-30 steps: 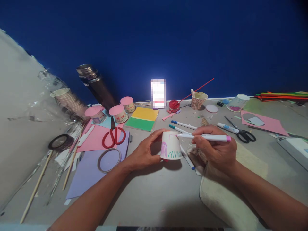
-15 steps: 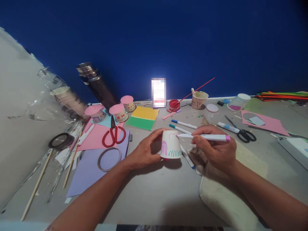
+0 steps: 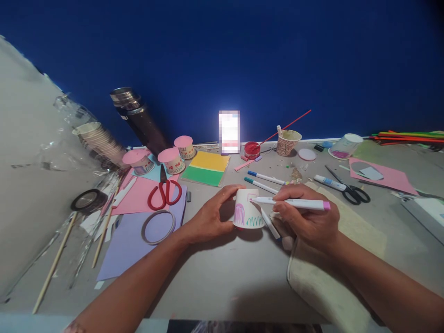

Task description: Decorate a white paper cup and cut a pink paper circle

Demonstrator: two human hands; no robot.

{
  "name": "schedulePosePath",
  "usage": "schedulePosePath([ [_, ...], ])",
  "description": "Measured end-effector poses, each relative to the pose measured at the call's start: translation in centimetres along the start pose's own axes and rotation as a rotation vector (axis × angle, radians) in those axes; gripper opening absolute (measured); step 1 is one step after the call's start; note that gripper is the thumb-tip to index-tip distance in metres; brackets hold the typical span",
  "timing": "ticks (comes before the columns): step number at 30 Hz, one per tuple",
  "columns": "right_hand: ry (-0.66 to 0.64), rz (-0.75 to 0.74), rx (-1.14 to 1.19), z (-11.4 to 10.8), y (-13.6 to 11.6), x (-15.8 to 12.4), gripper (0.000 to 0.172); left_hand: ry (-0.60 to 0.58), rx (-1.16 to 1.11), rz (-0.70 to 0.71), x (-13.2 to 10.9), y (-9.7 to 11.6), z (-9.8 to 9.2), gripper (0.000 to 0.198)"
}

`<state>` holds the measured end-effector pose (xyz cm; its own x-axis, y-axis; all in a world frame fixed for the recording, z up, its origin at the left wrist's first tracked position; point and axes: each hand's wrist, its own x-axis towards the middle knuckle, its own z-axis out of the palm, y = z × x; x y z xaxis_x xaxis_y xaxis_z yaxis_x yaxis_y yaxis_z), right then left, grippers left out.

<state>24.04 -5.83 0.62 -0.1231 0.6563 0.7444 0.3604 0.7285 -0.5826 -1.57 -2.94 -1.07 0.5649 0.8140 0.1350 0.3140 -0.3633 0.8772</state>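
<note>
Upside down in front of me is a white paper cup, with a purple arched shape, green zigzag lines and a thin pink outline drawn on its side. My left hand is closed round the cup's left side, thumb low and fingers behind. Pinched in my right hand is a white felt-tip marker with a pink end; its tip meets the cup at the pink outline. Behind the right hand lie a blue-ended marker and a teal-ended marker. Another white marker lies right beside the cup.
Red-handled scissors and a tape roll lie on coloured paper at left. Pink-topped cups stand behind, near a dark flask. A lit phone leans on the wall. Black scissors and a cloth are at right.
The marker tip has moved a little left and down across the cup, and the pink outline has grown. The cup is turned slightly; my left hand keeps its hold.
</note>
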Motion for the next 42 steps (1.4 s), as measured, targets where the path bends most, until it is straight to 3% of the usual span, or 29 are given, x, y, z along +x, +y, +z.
schedulePosePath([
  [22, -0.063, 0.025, 0.035, -0.1, -0.12, 0.16, 0.012, -0.01, -0.064, 0.016, 0.09, 0.08, -0.07, 0.081],
  [42, 0.069, 0.118, -0.036, -0.45, -0.12, 0.15, 0.009, -0.005, -0.091, -0.054, -0.04, 0.06, -0.1, 0.084],
])
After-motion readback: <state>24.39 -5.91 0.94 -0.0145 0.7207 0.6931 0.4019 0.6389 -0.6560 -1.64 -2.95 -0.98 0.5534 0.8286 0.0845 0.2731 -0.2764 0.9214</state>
